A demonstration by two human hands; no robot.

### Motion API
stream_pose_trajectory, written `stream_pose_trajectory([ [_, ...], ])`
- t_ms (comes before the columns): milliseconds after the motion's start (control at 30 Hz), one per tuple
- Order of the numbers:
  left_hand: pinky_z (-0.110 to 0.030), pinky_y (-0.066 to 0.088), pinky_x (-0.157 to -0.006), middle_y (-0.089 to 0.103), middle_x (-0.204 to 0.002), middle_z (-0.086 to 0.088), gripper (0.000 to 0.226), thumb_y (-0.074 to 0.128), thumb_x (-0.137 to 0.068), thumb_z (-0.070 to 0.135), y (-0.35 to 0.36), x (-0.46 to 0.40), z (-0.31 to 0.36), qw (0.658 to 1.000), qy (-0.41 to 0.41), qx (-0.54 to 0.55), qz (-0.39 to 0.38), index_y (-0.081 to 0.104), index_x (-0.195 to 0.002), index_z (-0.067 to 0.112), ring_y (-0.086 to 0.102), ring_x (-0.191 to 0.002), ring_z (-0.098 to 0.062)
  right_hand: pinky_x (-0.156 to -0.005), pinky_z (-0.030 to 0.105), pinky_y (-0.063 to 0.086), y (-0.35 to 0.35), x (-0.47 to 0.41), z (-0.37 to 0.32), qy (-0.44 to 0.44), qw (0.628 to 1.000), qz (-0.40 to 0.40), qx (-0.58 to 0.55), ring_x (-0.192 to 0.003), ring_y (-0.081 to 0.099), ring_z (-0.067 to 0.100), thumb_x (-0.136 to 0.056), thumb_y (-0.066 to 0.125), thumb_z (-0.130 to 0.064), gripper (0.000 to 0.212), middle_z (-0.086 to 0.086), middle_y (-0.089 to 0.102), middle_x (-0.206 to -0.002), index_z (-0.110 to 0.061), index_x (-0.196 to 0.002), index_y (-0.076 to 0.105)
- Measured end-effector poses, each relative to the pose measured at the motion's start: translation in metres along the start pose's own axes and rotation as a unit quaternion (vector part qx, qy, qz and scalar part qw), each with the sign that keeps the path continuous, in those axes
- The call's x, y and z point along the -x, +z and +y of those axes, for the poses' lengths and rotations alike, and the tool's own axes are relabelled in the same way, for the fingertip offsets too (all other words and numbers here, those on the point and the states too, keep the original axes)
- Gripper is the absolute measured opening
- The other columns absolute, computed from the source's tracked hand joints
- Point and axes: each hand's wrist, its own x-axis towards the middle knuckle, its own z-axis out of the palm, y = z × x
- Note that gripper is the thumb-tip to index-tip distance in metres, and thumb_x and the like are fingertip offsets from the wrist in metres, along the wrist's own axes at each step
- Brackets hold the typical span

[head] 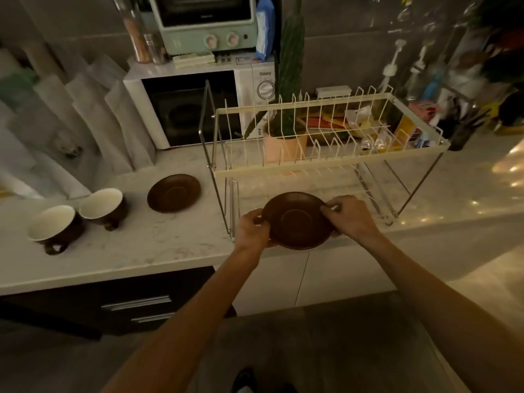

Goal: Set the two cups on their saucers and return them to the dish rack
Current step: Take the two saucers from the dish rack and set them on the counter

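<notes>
The dish rack (326, 137) stands on the counter. Just in front of its low shelf, both hands hold one brown saucer (297, 221). The left hand (252, 229) and right hand (347, 215) have fingers pinched on its opposite rims. It looks hard, smooth and easy to break, so rims are best. Left of the rack lies the other saucer (173, 193); farther left sit two cups (76, 215), tipped.

I am finding bare counter (158, 239) lying open between the second saucer (173, 193) and the dish rack (326, 165), while the rack's legs and top tier are fencing its low, open-fronted shelf.
</notes>
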Motion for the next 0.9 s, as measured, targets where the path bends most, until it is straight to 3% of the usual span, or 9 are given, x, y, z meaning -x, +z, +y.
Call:
stream_pose_trajectory([
  [133, -0.042, 0.062, -0.070, 0.060, -0.094, 0.004, 0.023, 0.051, -0.095, 0.006, -0.025, 0.018, -0.012, 1.000, 0.008, -0.012, 0.008, 0.063, -0.113, 0.013, 0.064, -0.076, -0.011, -0.042, 0.021, 0.053, 0.008, 0.013, -0.011, -0.001, 0.999, -0.050, -0.007, -0.042, 0.067, 0.014, -0.092, 0.063, -0.022, 0.007, 0.000, 0.069, -0.060, -0.017, -0.090, 0.066],
  [333, -0.024, 0.058, -0.053, 0.061, -0.119, -0.006, 0.031, 0.053, -0.094, 0.005, -0.067, 0.032, -0.030, 0.998, 0.019, -0.045, 0.027, 0.059, -0.123, 0.014, 0.065, -0.082, -0.013, -0.046, 0.027, 0.057, 0.027, 0.029, -0.031, 0.022, 0.984, -0.159, -0.076, -0.053, 0.072, 0.023, -0.091, 0.065, -0.016, 0.012, 0.014, 0.073, -0.073, -0.005, -0.095, 0.067],
  [433, -0.026, 0.059, -0.054, 0.060, -0.122, -0.008, 0.032, 0.054, -0.094, 0.006, -0.089, 0.038, -0.038, 0.998, 0.006, -0.051, 0.035, 0.059, -0.124, 0.015, 0.067, -0.087, -0.019, -0.047, 0.028, 0.057, 0.038, 0.035, -0.046, 0.010, 0.977, -0.198, -0.083, -0.056, 0.072, 0.024, -0.091, 0.065, -0.016, 0.012, 0.015, 0.074, -0.075, -0.004, -0.091, 0.068],
  [667, -0.036, 0.062, -0.064, 0.064, -0.113, -0.006, 0.030, 0.054, -0.094, 0.005, -0.135, 0.056, -0.051, 0.997, -0.028, -0.034, 0.060, 0.060, -0.122, 0.016, 0.070, -0.088, -0.021, -0.053, 0.031, 0.059, 0.070, 0.048, -0.072, -0.023, 0.962, -0.255, -0.098, -0.059, 0.073, 0.023, -0.091, 0.066, -0.017, 0.011, 0.014, 0.075, -0.073, -0.008, -0.086, 0.068],
  [800, -0.035, 0.062, -0.064, 0.065, -0.101, 0.001, 0.032, 0.054, -0.094, 0.006, -0.158, 0.059, -0.055, 0.995, -0.039, -0.031, 0.086, 0.060, -0.124, 0.016, 0.070, -0.082, -0.016, -0.055, 0.032, 0.060, 0.091, 0.054, -0.088, -0.034, 0.958, -0.265, -0.105, -0.059, 0.074, 0.023, -0.091, 0.065, -0.018, 0.011, 0.013, 0.075, -0.072, -0.008, -0.086, 0.068],
  [900, -0.033, 0.062, -0.063, 0.065, -0.105, 0.000, 0.034, 0.053, -0.095, 0.005, -0.177, 0.057, -0.058, 0.993, -0.041, -0.032, 0.107, 0.058, -0.127, 0.016, 0.070, -0.083, -0.016, -0.060, 0.037, 0.063, 0.111, 0.057, -0.102, -0.039, 0.961, -0.252, -0.104, -0.060, 0.074, 0.025, -0.092, 0.064, -0.017, 0.011, 0.015, 0.074, -0.073, -0.009, -0.085, 0.066],
])
